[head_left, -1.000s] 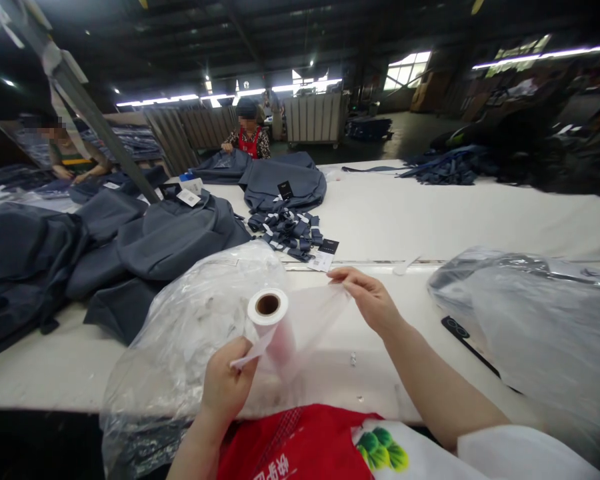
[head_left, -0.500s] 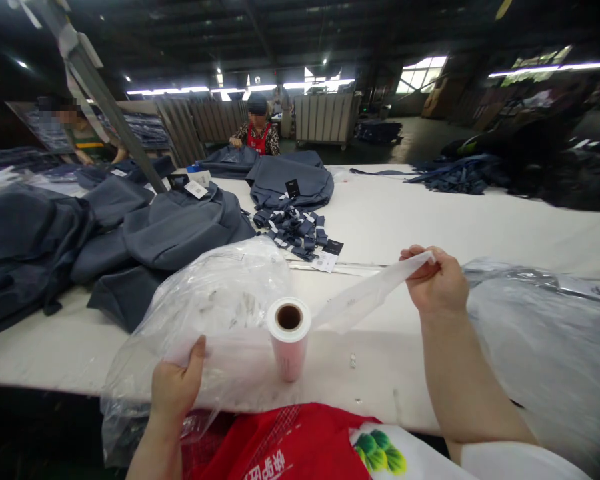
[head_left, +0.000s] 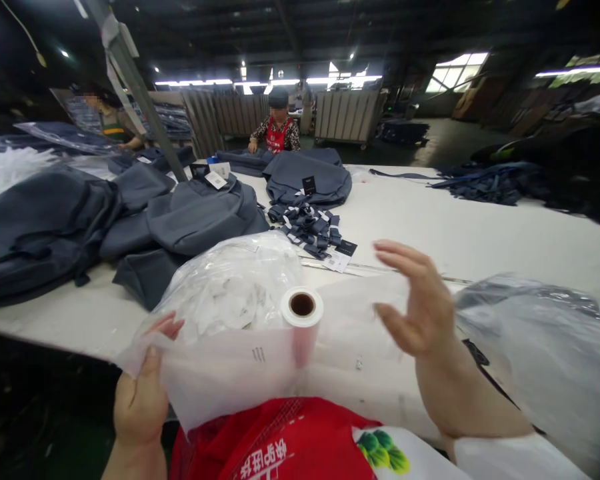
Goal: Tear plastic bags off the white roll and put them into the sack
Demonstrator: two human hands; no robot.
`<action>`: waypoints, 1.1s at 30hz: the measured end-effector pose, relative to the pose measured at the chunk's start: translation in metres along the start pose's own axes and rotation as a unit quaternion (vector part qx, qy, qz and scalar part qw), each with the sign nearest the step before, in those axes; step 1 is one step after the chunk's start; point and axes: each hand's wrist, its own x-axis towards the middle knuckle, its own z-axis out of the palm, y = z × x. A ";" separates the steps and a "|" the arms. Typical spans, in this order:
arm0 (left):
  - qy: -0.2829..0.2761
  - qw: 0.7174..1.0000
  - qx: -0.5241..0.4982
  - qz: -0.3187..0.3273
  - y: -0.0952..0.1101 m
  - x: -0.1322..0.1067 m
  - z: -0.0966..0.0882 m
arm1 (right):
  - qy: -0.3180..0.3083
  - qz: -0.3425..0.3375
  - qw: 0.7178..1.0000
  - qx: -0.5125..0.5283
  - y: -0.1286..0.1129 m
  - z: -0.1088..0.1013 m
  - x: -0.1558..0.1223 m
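A roll of thin plastic bags (head_left: 301,319) stands upright on the white table (head_left: 460,233) in front of me. My left hand (head_left: 143,393) pinches the left edge of a translucent plastic bag (head_left: 230,377) pulled out from the roll and spread towards me. My right hand (head_left: 420,303) hovers to the right of the roll with its fingers spread and curved, at the bag's right side; it looks open. A crumpled clear bag of white tags (head_left: 230,290) lies just behind the roll.
Grey-blue garments (head_left: 190,217) are heaped at the left and middle of the table, with a pile of small folded labels (head_left: 307,230). A clear plastic sheet (head_left: 545,347) lies at my right. Two other people work at the far side.
My left hand has drawn the bag's edge further left and towards me, spreading it wide. My right hand has let go of the pinched strip and opened.
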 end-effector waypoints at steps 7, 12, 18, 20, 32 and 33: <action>-0.044 0.911 -0.350 -0.215 0.020 -0.003 0.018 | -0.338 -0.058 0.924 0.170 -0.018 0.069 0.035; -0.180 0.980 -0.066 -0.054 0.024 -0.015 0.029 | -0.368 -0.037 0.905 0.209 -0.024 0.080 0.028; -0.349 0.905 0.232 0.077 0.028 -0.022 0.053 | -0.326 -0.013 0.926 0.189 -0.012 0.088 0.022; -0.391 0.898 0.195 0.050 0.023 -0.023 0.053 | -0.316 -0.006 0.931 0.181 -0.008 0.089 0.022; -0.408 0.900 0.139 -0.064 -0.011 -0.037 0.036 | -0.298 -0.020 0.939 0.169 -0.018 0.095 0.017; -0.399 0.902 0.154 -0.061 -0.018 -0.036 0.032 | -0.293 -0.017 0.942 0.164 -0.015 0.094 0.016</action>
